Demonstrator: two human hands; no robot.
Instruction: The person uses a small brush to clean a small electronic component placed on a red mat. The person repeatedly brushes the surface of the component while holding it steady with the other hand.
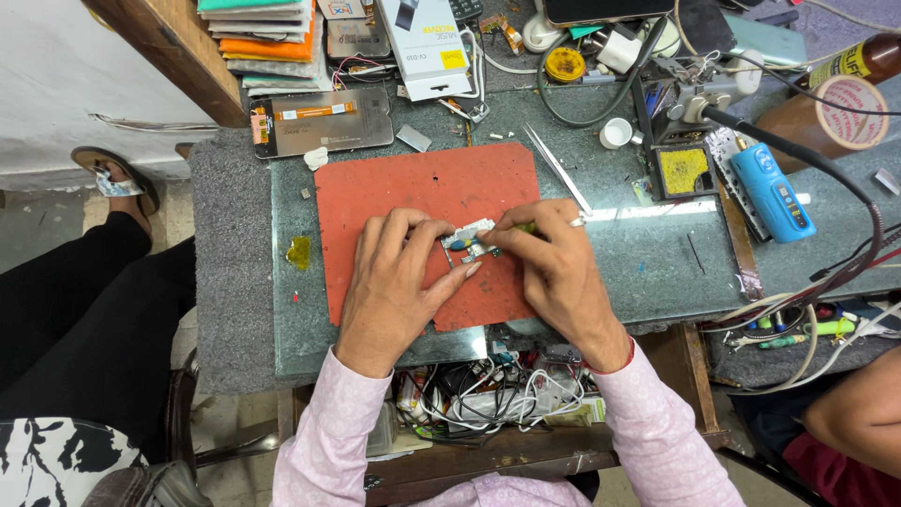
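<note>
left hand (pixel 394 277) pinned small circuit board (pixel 472 241) on red mat (pixel 413 188) | right hand (pixel 544 249) pinched green-handled tool (pixel 524 228) | best kept board flat, tool steady

The scene is bright and evenly lit by soft, diffuse light with no hard shadows. The left hand (pixel 394 282) and right hand (pixel 554 268) cast only faint, short shadows onto the red mat (pixel 394 192). A white strip of glare lies on the glass desktop (pixel 648 272) at about three o'clock from the hands. Focus is sharp at centre; wide-angle bending curves the edges, strongest toward ten and two o'clock. The drawer of cables (pixel 488 390) at six o'clock sits in dimmer shade.
</note>
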